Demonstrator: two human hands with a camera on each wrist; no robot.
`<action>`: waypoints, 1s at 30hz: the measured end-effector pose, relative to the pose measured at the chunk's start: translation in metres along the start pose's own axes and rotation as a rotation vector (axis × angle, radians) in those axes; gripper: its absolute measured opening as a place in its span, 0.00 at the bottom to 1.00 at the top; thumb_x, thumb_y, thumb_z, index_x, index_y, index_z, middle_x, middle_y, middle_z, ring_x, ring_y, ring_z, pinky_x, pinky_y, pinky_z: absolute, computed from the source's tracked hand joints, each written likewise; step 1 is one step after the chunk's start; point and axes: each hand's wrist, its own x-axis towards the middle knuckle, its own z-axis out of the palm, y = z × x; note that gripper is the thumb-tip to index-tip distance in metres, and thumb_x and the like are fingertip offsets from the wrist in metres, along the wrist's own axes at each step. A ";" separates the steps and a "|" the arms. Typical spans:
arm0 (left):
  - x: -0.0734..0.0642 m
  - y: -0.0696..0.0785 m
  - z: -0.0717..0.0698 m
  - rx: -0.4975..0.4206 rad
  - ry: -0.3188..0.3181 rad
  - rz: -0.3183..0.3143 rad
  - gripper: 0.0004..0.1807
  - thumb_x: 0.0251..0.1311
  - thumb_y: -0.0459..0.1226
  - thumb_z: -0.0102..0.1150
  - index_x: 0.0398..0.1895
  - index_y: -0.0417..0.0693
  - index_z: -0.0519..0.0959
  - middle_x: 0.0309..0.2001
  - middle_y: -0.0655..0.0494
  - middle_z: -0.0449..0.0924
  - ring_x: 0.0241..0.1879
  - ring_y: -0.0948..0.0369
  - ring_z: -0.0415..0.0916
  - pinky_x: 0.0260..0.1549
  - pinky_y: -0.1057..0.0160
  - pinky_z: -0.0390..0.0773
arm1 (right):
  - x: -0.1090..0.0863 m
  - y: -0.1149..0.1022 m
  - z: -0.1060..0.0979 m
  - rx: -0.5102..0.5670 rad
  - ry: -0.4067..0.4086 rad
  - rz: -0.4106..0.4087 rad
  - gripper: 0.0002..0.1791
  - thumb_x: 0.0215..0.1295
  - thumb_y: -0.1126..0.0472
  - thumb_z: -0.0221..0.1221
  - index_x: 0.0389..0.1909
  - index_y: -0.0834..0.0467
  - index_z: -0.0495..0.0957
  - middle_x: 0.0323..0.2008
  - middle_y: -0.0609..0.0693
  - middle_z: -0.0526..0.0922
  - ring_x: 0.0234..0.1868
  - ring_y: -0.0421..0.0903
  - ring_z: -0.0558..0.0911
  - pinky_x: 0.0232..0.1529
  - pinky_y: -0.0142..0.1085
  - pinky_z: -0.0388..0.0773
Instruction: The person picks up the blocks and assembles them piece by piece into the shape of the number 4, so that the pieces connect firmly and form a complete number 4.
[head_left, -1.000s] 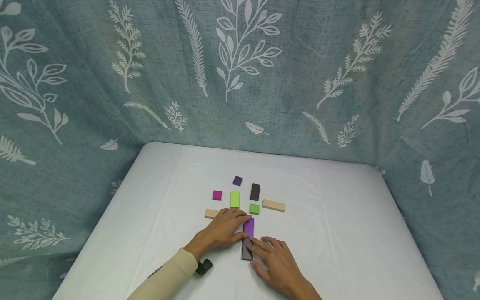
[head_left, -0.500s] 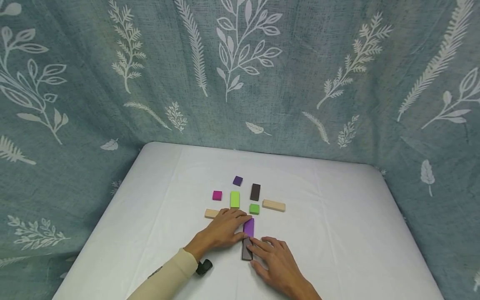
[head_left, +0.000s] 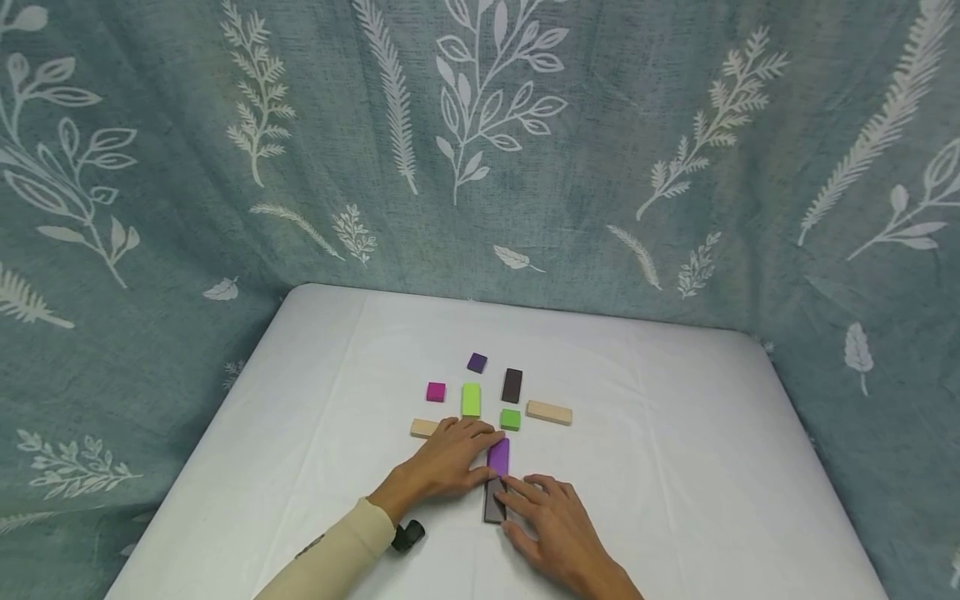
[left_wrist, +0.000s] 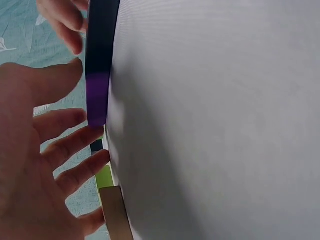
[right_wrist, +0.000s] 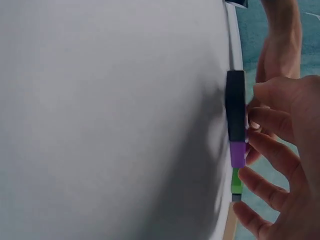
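Note:
A purple block and a dark grey block lie end to end in a line on the white-covered table. My left hand rests beside them, its thumb near the joint and its forefinger near the purple block's far end. In the left wrist view its fingers look spread and mostly straight. From the other side, my right hand touches the dark grey block with its fingertips, fingers spread and relaxed. In the right wrist view the dark block stands beside the right fingers. Neither hand grips anything.
Beyond the hands lie a green block, a lime block, a magenta block, a dark purple block, a black block and a wooden block. Another wooden block is partly under the left hand.

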 end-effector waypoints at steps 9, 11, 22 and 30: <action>-0.007 0.004 -0.007 -0.037 0.022 -0.003 0.37 0.66 0.59 0.59 0.74 0.55 0.68 0.70 0.57 0.69 0.72 0.58 0.61 0.74 0.45 0.51 | 0.013 0.019 -0.017 0.063 0.122 0.002 0.27 0.63 0.47 0.67 0.62 0.52 0.80 0.62 0.46 0.80 0.60 0.48 0.77 0.53 0.50 0.75; -0.009 0.006 -0.008 -0.035 0.026 0.014 0.37 0.65 0.59 0.59 0.73 0.55 0.69 0.70 0.56 0.69 0.73 0.57 0.61 0.74 0.45 0.52 | 0.016 0.024 -0.018 0.058 0.140 -0.004 0.28 0.62 0.48 0.68 0.62 0.53 0.80 0.62 0.48 0.80 0.59 0.49 0.77 0.52 0.50 0.75; -0.017 0.017 -0.007 0.037 -0.012 0.036 0.39 0.64 0.60 0.61 0.74 0.54 0.69 0.71 0.58 0.69 0.71 0.56 0.63 0.72 0.50 0.58 | 0.032 0.043 -0.016 0.099 0.106 0.084 0.29 0.64 0.50 0.68 0.63 0.57 0.78 0.61 0.51 0.80 0.61 0.52 0.77 0.55 0.51 0.75; -0.019 0.020 0.000 0.097 0.008 0.063 0.38 0.64 0.60 0.60 0.73 0.54 0.70 0.71 0.59 0.68 0.70 0.57 0.64 0.70 0.51 0.60 | 0.046 0.053 -0.014 0.085 0.084 0.108 0.29 0.64 0.51 0.68 0.64 0.56 0.77 0.60 0.53 0.80 0.61 0.55 0.77 0.57 0.55 0.74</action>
